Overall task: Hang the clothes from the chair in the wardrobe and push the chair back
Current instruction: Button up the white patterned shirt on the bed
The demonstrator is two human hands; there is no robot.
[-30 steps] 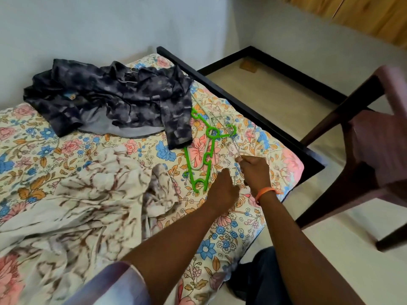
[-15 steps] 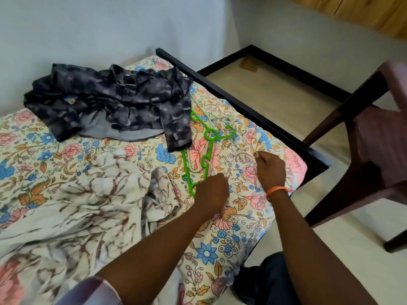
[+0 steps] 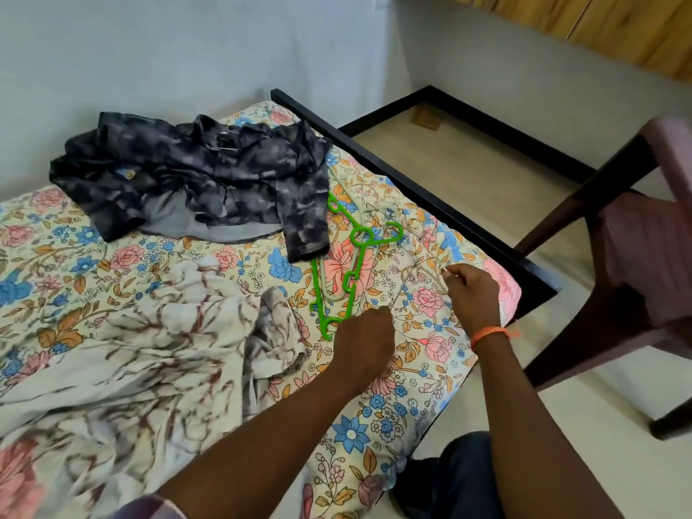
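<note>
A thin wire hanger (image 3: 430,262) is pinched at its tip by the right hand (image 3: 473,294), at 3 o'clock on the floral bed (image 3: 389,406). The left hand (image 3: 365,340) is curled into a fist at the foot of the green hanger (image 3: 346,271); whether anything is gripped cannot be told. The dark camouflage shirt (image 3: 209,181) lies at 11 o'clock, the pale floral garment (image 3: 142,354) at 8 o'clock. The chair (image 3: 644,256) stands at 3 o'clock beside the bed.
</note>
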